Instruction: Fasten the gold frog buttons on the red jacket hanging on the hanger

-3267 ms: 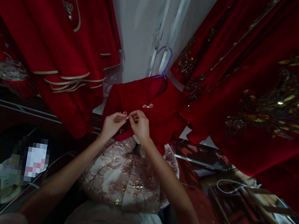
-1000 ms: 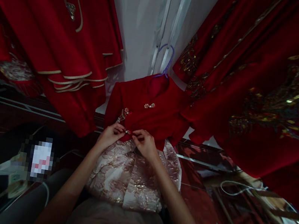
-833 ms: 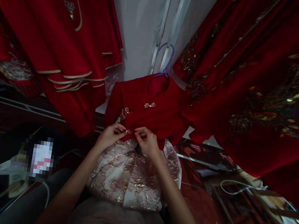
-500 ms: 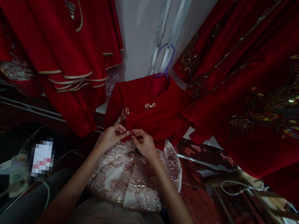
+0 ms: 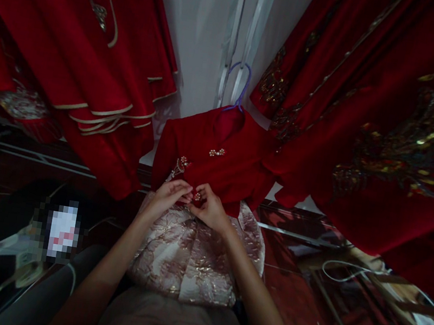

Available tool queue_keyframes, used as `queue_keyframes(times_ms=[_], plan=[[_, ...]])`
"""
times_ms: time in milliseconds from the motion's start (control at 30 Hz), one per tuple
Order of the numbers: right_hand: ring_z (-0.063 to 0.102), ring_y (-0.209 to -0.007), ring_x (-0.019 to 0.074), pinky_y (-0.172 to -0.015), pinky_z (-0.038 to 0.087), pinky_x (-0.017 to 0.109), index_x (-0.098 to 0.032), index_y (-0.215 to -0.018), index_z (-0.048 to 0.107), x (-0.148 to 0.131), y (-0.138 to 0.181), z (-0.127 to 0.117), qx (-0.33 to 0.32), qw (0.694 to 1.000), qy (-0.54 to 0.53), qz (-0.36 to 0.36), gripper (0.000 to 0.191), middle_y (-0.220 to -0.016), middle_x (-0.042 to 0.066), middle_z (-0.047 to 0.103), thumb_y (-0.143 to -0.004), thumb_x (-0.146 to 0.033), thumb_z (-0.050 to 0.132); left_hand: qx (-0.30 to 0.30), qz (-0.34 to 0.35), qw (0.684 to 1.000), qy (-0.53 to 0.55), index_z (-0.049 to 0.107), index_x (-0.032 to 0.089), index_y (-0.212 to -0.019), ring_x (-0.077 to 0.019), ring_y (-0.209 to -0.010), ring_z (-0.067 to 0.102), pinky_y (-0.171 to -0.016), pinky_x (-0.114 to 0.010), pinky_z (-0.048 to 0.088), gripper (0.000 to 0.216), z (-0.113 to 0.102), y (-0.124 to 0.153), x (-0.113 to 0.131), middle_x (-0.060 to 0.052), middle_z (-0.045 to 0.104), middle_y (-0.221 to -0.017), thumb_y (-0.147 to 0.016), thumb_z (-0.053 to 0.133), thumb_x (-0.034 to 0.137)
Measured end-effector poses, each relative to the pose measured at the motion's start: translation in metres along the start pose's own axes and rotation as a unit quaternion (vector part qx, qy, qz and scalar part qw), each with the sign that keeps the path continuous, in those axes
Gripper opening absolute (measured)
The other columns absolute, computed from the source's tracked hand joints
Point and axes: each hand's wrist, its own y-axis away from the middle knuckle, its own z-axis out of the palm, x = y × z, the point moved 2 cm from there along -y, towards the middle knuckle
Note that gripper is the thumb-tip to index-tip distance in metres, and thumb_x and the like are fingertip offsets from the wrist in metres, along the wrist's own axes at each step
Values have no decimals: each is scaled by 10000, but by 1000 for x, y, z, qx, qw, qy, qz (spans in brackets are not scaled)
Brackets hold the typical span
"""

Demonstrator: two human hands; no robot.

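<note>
A red jacket (image 5: 236,171) hangs in front of me on a purple hanger (image 5: 241,92). Beaded flower fasteners (image 5: 217,152) decorate its chest, and another with hanging strands (image 5: 182,163) lies at the left side. At the lower front edge, a small beaded flower button (image 5: 198,196) shows between my hands. My left hand (image 5: 168,197) has its fingers closed on the cloth just left of the button. My right hand (image 5: 210,208) curls its thumb and forefinger around the button. Below the jacket spreads a pale pink and gold brocade skirt (image 5: 185,256).
Red garments with cream piping (image 5: 122,59) hang at left; sequinned red ones (image 5: 421,145) hang at right. A white power strip with cords (image 5: 29,271) lies on a dark surface at lower left. A wooden rack (image 5: 328,295) stands on the red floor (image 5: 293,306) at right.
My fingertips, close together at the jacket's lower edge before, have moved slightly apart, and the beaded flower button now shows between them. The jacket and skirt stay in place.
</note>
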Motion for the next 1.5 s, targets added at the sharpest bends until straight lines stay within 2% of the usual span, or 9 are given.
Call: queue_keyframes(times_ms=[100, 200, 300, 367, 500, 600, 867, 1200, 1500], plan=[[496, -622, 104, -611, 407, 207, -216, -889, 485, -4, 0, -10, 18, 1000, 5, 7, 201, -726, -54, 545, -712, -207, 581, 61, -5, 998, 8, 623, 142, -779, -130, -616, 635, -654, -267, 551, 418, 2, -11, 1, -18, 654, -676, -642, 756, 514], [477, -628, 101, -622, 391, 199, -211, -820, 459, -11, 1, -24, -14, 1000, -17, -3, 173, -703, -58, 521, -696, -192, 578, 110, 4, 993, 50, 633, 136, -895, -141, -672, 659, -712, -297, 560, 472, 2, -23, 3, -39, 687, -758, -679, 719, 547], [475, -659, 96, -644, 382, 192, -206, -784, 447, -17, 4, -36, -85, 995, -32, -30, 146, -717, -56, 516, -706, -178, 567, 100, 32, 990, 92, 665, 128, -1024, -145, -809, 673, -814, -293, 541, 477, 4, -34, 10, -86, 717, -948, -730, 701, 501], [478, -672, 95, -650, 377, 190, -205, -780, 442, -19, 6, -41, -107, 993, -38, -32, 150, -721, -57, 514, -704, -167, 565, 97, 33, 988, 119, 675, 131, -1073, -143, -870, 670, -848, -277, 524, 471, 6, -38, 13, -103, 707, -1060, -739, 707, 462], [485, -679, 96, -650, 378, 191, -203, -782, 445, -18, 5, -42, -99, 994, -47, -23, 136, -720, -55, 515, -711, -166, 556, 104, -5, 979, 176, 683, 150, -1086, -150, -970, 662, -880, -264, 517, 383, 6, -41, 9, -109, 667, -1192, -801, 644, 402], [495, -694, 100, -662, 387, 197, -199, -788, 457, -16, 5, -40, -94, 994, -48, -29, 128, -734, -49, 524, -717, -179, 562, 107, -7, 973, 207, 697, 174, -1030, -152, -1055, 641, -935, -270, 506, 270, 2, -38, 5, -83, 646, -1239, -820, 615, 322], [503, -697, 100, -660, 382, 194, -201, -788, 450, -14, 3, -35, -92, 994, -54, -28, 139, -736, -50, 533, -717, -172, 567, 124, 2, 968, 220, 723, 161, -932, -153, -1035, 655, -970, -293, 483, 219, -4, -37, 2, -85, 700, -1130, -740, 712, 266], [486, -678, 97, -651, 371, 192, -202, -815, 461, -14, 5, -32, -84, 996, -34, -24, 136, -744, -52, 527, -732, -188, 567, 185, 39, 968, 163, 729, 118, -837, -191, -971, 671, -919, -320, 491, 315, 3, -42, 6, -104, 734, -995, -606, 787, 324], [447, -663, 95, -631, 339, 195, -204, -823, 451, -10, 4, -31, -91, 995, -26, -33, 161, -737, -55, 491, -727, -187, 578, 209, 34, 951, 226, 695, 117, -741, -115, -743, 653, -742, -233, 500, 273, 6, -42, 8, -39, 720, -785, -553, 817, 273]])
